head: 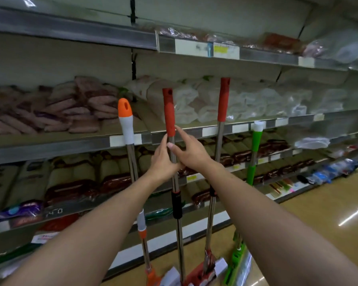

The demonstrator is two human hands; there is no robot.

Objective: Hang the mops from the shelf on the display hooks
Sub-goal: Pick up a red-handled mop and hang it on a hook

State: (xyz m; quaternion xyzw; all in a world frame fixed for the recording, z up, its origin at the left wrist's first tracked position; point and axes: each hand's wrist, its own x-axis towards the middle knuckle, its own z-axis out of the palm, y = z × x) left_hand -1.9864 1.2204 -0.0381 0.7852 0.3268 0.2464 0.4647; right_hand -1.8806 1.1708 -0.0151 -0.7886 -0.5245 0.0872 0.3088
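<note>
Several mops lean upright against the shelf fronts with their heads on the floor. The middle mop (pixel 168 112) has a red grip, a steel shaft and a black collar lower down. My right hand (pixel 189 152) holds its shaft just below the red grip, thumb across the front and index finger stretched up to the grip. My left hand (pixel 162 159) touches the same shaft from the left with straight fingers. An orange-and-white-handled mop (pixel 126 122) stands to the left. A taller red-handled mop (pixel 223 100) and a green-handled mop (pixel 254 145) stand to the right.
Metal shop shelves (pixel 70 145) run left to right, stacked with packaged goods in plastic wrap, with price labels on the rails. A glossy tan floor (pixel 329 203) opens to the right. The mop heads (pixel 205 271) crowd the floor at the shelf base.
</note>
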